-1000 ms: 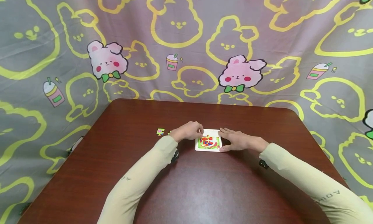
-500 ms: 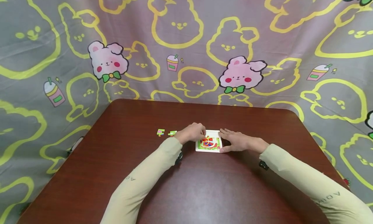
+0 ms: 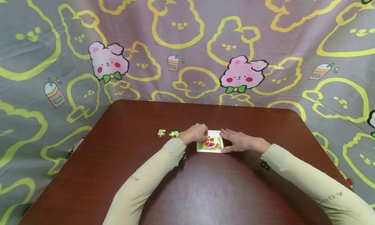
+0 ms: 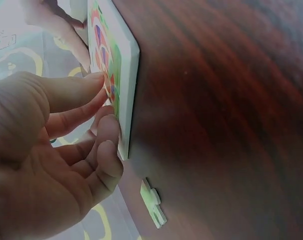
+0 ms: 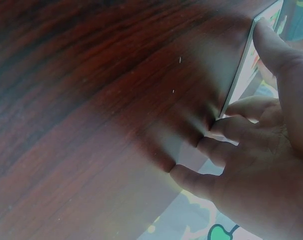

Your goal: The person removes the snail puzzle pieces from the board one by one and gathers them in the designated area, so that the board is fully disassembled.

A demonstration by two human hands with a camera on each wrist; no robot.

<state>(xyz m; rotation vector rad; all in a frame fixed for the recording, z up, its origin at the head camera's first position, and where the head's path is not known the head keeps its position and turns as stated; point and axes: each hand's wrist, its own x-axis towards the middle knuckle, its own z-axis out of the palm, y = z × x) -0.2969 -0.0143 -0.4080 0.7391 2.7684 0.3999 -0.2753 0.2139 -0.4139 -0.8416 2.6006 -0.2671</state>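
Observation:
A white-framed jigsaw puzzle tray (image 3: 209, 151) lies flat on the table, with a red, blue and green picture (image 3: 211, 145) partly assembled inside. My left hand (image 3: 194, 133) reaches over its left side, thumb and index fingertip pinched together at the picture. They pinch a small puzzle piece (image 4: 111, 91), mostly hidden by the fingers in the left wrist view. The other fingers curl beside the tray's edge. My right hand (image 3: 239, 141) rests at the tray's right side, thumb (image 5: 269, 42) on the near corner and fingers spread along the edge and tabletop.
Two loose green puzzle pieces, one with a pink spot (image 3: 161, 132) and one paler (image 3: 174, 134), lie left of the tray. The dark brown table (image 3: 190, 186) reaches back to a patterned curtain (image 3: 193, 56).
My left hand has shifted slightly right over the tray, uncovering more of the nearer loose piece. My right hand stays at the tray's right edge.

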